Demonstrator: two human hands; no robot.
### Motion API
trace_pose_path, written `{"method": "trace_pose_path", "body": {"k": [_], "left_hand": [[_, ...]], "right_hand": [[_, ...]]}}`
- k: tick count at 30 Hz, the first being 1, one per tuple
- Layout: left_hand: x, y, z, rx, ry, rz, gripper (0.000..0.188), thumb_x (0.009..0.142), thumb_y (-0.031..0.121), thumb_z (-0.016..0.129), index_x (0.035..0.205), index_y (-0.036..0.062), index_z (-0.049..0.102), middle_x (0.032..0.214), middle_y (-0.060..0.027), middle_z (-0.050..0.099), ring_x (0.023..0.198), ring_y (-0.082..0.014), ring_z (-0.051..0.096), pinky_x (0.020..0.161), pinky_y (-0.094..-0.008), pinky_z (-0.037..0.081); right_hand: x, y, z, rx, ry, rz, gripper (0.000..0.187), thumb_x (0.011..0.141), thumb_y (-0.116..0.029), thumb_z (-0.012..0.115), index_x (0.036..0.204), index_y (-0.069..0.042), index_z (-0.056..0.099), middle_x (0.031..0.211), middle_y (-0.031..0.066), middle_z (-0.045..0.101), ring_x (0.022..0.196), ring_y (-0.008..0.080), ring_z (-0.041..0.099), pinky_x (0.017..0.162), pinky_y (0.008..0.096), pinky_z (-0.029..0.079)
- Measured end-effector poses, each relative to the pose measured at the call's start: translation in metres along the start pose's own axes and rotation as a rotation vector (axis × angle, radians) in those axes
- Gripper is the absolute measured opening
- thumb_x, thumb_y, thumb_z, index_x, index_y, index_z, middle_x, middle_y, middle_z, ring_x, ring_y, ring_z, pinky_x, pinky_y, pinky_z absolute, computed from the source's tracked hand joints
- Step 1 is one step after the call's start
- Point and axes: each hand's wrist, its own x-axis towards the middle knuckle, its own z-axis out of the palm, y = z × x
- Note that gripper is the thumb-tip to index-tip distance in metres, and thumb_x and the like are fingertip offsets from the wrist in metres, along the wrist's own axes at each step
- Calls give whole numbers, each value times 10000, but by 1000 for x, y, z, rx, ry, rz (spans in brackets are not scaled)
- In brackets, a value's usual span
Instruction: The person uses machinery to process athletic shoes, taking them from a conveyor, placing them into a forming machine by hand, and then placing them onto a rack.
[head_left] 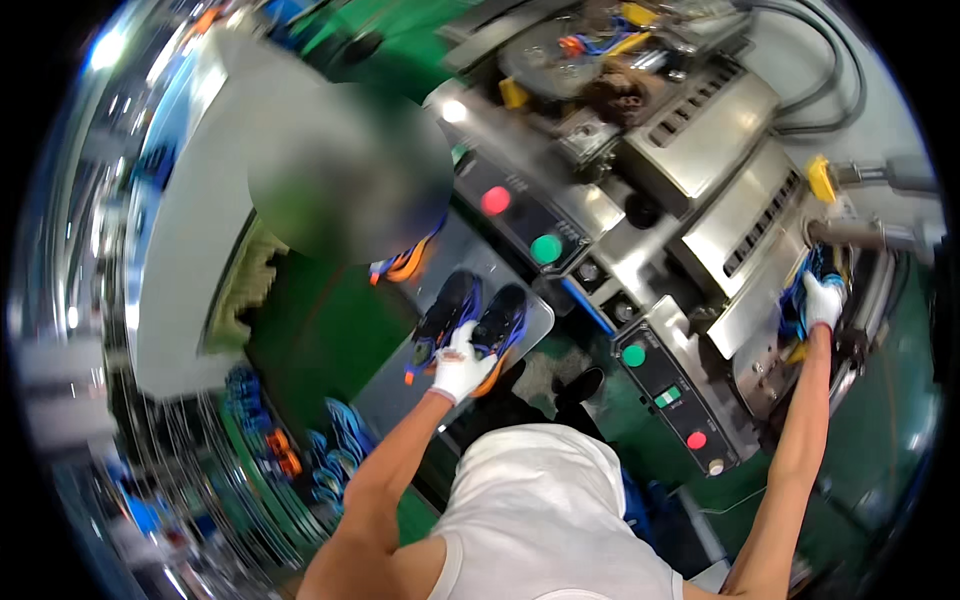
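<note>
Touching dark shoes w/ L hand: showing black uppers, purple-blue sides & orange low down, lying side by side on grey table, just ahead of that grip. Spreading L fingers partway over near ends of both; unable to tell if pinching. Bending L elbow a bit. Reaching R hand well out from L grip, extending arm nearly straight, curling over blurry blue item at metal machine; unable to tell how tightly. Having control panel btwn grips.
</note>
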Motion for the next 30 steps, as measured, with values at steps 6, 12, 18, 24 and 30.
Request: {"method": "trace_pose_path", "body": {"k": [6, 12, 18, 24, 30], "left_hand": [[6, -11, 23, -81, 5, -76, 675, 842, 347, 768, 1399, 96, 482, 1338, -176, 548, 1256, -387, 567, 997, -566, 462], [-8, -39, 45, -41, 64, -51, 703, 872, 404, 717, 1425, 54, 459, 1352, -194, 536, 1269, -386, 567, 1019, -530, 482], [7, -68, -19, -538, -11, 378, 645, 917, 343, 729, 1431, 41, 482, 1419, -190, 525, 1281, -366, 570, 1071, -443, 468], [99, -253, -160, -338, 503, 316, 169, 929, 77, 597, 1054, 19, 694, 1078, -205, 686, 1039, -400, 647, 950, -476, 519], [216, -565, -205, 217, 820, -266, 504, 841, 50, 622, 1342, 54, 562, 1380, -233, 572, 1299, -412, 526, 1112, -523, 406]], "right_hand": [[-5, -8, -24, 77, -146, 338, 496, 760, -402, 895, 971, -20, 658, 1036, 94, 704, 914, 203, 596, 877, 373, 491], [-259, -278, -32, 190, 81, -216, 747, 998, -257, 680, 1577, 58, 327, 1623, 273, 360, 1506, 365, 374, 1240, 426, 301], [-347, -262, 83, -638, -357, -391, 1065, 810, -315, 823, 1589, 79, 212, 1646, 311, 241, 1530, 452, 236, 1279, 507, 151], [-397, -358, 60, -25, -569, -99, 907, 924, -276, 763, 1592, 70, 256, 1635, 284, 306, 1530, 376, 294, 1264, 443, 219], [-498, -504, 158, 61, -718, 240, 715, 941, -236, 760, 1506, 70, 449, 1503, 245, 512, 1391, 307, 491, 1166, 390, 381]]}}
